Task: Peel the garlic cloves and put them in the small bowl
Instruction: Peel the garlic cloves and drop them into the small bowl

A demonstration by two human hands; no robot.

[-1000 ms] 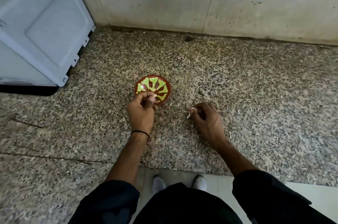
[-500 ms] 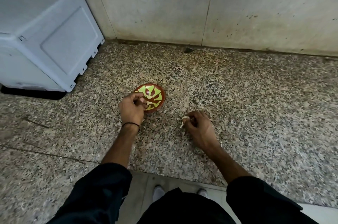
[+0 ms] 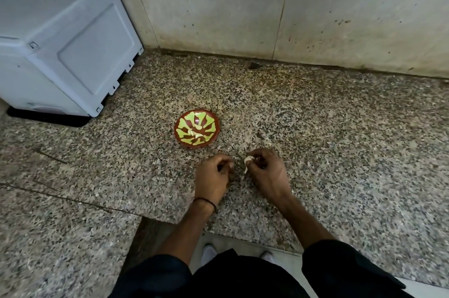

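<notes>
1. Bench (image 3: 340,152): speckled granite slab that carries everything. Its back edge meets the tiled wall (image 3: 218,6); its front edge lies just before the person's dark sleeves.
2. White appliance (image 3: 73,42): stands at the back left corner of the bench, well apart from the work.
3. Right hand (image 3: 267,172): lies near the front edge, right of the bench's middle. Thumb and fingertips pinch a garlic clove, the other fingers curled under.
4. Left hand (image 3: 211,177): lies just beside the right hand, on the bowl's side, with a dark band at the wrist. The fingers are curled towards the thumb; whether they pinch a scrap of skin cannot be told.
5. Small bowl (image 3: 177,136): brown with green leaf shapes, it sits about midway between the back and front edges, just behind the left hand and clear of both hands.
6. Garlic clove (image 3: 248,159): held at the right fingertips just above the bench, a pale strip of skin hanging from it.
7. Peeled cloves (image 3: 197,134): a few pale pieces lie in the bowl's floor.

Step in hand, as judged: peeling of the held clove, with some cloves already delivered. The next move calls for the left fingertips to catch the loose strip and pull it clear while the right hand keeps the clove steady. The bare clove then goes a short way back into the bowl.
</notes>
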